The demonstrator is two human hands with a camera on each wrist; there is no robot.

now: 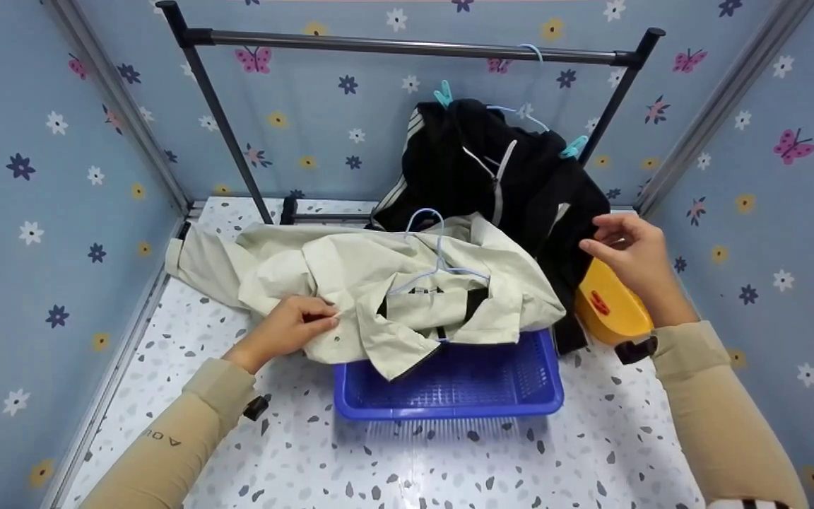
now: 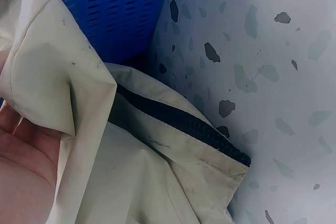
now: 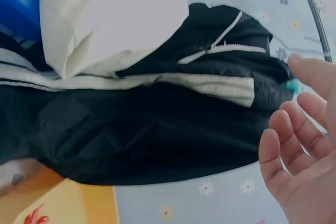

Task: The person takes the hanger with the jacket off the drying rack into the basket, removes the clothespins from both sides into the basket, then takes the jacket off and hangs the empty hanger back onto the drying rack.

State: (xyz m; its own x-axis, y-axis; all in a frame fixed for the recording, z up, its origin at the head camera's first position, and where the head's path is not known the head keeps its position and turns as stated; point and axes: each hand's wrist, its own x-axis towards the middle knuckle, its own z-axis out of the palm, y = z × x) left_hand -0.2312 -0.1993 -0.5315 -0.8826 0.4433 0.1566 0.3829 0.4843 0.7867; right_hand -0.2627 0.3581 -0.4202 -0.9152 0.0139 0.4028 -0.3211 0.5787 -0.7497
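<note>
Beige jacket with its hanger (head view only), pinched by left hand, right hand released, fingers loosely parted, near black jacket

The crisp, pale greenish-cream fabric jacket was plain but for its dark toothed zip, its slim hanger light blue, while the soft black fabric jacket carried white stripes, whitish zip edging and turquoise plastic clips. I saw deep blue on the rectangular perforated plastic basket, and bright yellow on the rounded plastic tub with its small red pieces. Around me, white, yellow and navy flowers and pink butterflies patterned the light blue wall panels, and grey flecks dotted the smooth white surface.
</note>
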